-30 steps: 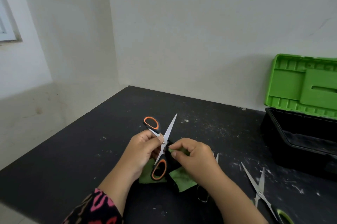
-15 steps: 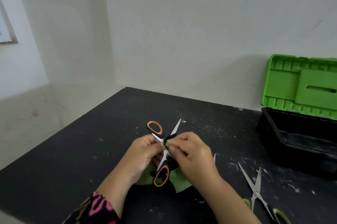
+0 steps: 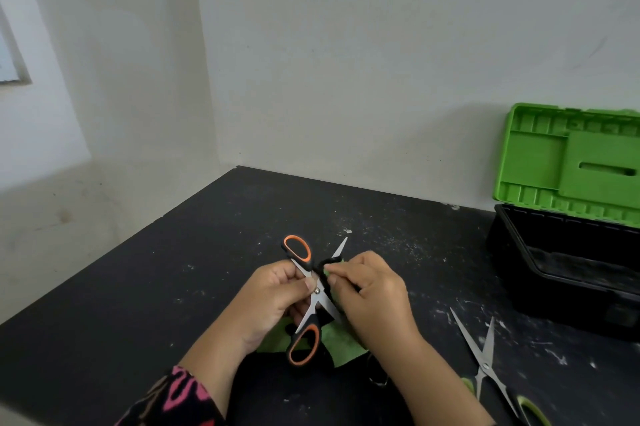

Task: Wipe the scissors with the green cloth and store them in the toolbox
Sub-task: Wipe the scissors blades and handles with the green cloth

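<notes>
On a scuffed, white-flecked black table (image 3: 173,287) set into a corner of bare white walls (image 3: 346,62), the left hand (image 3: 270,297) grips the splayed scissors (image 3: 317,291) near the pivot, just above the tabletop. The right hand (image 3: 374,290) pinches the cloth (image 3: 346,346) round one blade. A second pair (image 3: 485,356) lies open at right, near the toolbox (image 3: 554,280), whose lid stands up.

We count two pairs of scissors: the orange-handled pair (image 3: 317,291) at centre, the green-handled pair (image 3: 485,366) at 4 o'clock. One green cloth (image 3: 343,346). One toolbox (image 3: 571,301) at 3 o'clock. Two hands: left hand (image 3: 273,301), right hand (image 3: 377,297).
</notes>
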The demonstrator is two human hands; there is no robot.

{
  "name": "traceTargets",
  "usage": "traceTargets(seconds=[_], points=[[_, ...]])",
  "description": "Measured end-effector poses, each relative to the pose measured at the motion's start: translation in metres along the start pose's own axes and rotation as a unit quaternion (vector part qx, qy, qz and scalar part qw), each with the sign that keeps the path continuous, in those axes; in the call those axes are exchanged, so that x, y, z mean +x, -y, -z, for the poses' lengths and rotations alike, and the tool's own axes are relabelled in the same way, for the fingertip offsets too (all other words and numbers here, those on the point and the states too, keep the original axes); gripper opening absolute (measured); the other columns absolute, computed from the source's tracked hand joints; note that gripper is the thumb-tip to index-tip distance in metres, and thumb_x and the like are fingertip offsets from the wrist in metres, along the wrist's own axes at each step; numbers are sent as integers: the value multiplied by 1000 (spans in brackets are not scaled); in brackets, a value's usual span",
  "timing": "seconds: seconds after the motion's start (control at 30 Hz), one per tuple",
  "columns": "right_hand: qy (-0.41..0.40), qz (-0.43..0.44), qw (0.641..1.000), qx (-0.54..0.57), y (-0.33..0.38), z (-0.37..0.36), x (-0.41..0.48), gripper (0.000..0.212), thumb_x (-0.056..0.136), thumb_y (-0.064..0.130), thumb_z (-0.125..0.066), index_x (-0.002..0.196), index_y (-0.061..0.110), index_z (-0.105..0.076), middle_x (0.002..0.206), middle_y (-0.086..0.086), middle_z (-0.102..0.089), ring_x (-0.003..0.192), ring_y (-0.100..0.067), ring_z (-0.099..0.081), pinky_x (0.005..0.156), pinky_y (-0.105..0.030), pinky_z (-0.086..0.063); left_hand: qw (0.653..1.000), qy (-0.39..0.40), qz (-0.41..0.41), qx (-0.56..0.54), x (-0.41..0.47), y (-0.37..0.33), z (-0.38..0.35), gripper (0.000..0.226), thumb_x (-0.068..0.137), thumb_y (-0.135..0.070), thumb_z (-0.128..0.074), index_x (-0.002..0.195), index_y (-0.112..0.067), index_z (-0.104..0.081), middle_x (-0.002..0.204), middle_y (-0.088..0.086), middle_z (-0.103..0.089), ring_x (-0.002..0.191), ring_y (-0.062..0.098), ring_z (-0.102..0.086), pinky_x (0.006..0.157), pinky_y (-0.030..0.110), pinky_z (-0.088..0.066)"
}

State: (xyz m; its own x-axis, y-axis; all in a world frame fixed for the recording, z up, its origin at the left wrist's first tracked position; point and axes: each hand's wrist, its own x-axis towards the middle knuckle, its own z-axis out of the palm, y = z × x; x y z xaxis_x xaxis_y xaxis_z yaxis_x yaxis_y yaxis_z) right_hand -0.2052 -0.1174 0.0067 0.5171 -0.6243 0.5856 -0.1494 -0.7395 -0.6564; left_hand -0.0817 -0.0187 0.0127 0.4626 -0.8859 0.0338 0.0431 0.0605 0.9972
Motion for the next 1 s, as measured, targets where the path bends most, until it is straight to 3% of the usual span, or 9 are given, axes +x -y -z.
traceTargets(seconds=[0.17,0.27,0.4,0.5,0.63,0.7,0.77,0.87,1.0], points=[[-14,-112,994,13,-4,16,7,17,87,16,-64,98,25,-73,91,13,-62,80,11,-54,70,3,-35,998,56,5,26,-3,-1,2,15,83,-8,-66,69,-11,-68,60,9,-59,52,15,-55,51,25,-45],[-51,-178,982,30,-9,26,12,18,89,20,-60,102,26,-71,94,16,-60,84,10,-52,68,0,-37,999,44,14,20,-4,-3,2,15,87,-4,-62,72,-7,-66,61,10,-62,53,16,-57,51,25,-46],[-92,-198,974,60,-7,32,13,16,90,21,-59,100,27,-70,89,22,-59,81,13,-52,64,4,-36,994,-109,5,-21,7,-3,3,17,90,-2,-56,74,0,-62,55,9,-61,46,16,-54,43,23,-45],[-96,-193,971,99,1,32,11,15,89,20,-60,94,32,-68,90,20,-61,82,14,-54,63,3,-37,963,-257,-22,-76,19,5,9,18,92,-7,-55,75,-5,-58,58,6,-59,48,16,-51,47,26,-44],[-57,-188,972,131,12,18,5,20,87,20,-63,86,40,-67,93,20,-66,87,14,-56,68,-1,-42,941,-314,-61,-113,20,6,13,13,94,-15,-56,83,-12,-62,78,11,-66,63,20,-60,55,31,-49],[-29,-180,975,127,15,10,0,22,86,20,-64,84,42,-68,92,21,-66,90,14,-57,73,-1,-42,946,-306,-99,-32,17,8,8,11,93,-19,-58,86,-18,-67,83,6,-70,71,19,-66,62,33,-53],[-13,-189,971,149,19,5,-1,22,86,18,-65,82,39,-69,88,20,-69,87,11,-59,73,-5,-44,940,-285,-154,110,13,13,0,12,91,-23,-61,88,-32,-68,85,-6,-71,80,5,-67,73,25,-53],[0,-231,945,232,20,4,-1,15,87,17,-64,80,28,-71,80,9,-71,77,1,-63,69,-12,-50,890,-230,-267,290,9,20,-8,6,88,-36,-59,88,-36,-66,83,-22,-64,83,-6,-60,71,8,-43],[37,-265,908,322,16,2,-2,16,82,37,-66,84,21,-69,87,-9,-71,85,-25,-67,81,-41,-55,816,-207,-358,404,11,23,-9,21,89,-40,-52,80,-29,-67,76,-28,-53,77,-1,-47,74,4,-34]])
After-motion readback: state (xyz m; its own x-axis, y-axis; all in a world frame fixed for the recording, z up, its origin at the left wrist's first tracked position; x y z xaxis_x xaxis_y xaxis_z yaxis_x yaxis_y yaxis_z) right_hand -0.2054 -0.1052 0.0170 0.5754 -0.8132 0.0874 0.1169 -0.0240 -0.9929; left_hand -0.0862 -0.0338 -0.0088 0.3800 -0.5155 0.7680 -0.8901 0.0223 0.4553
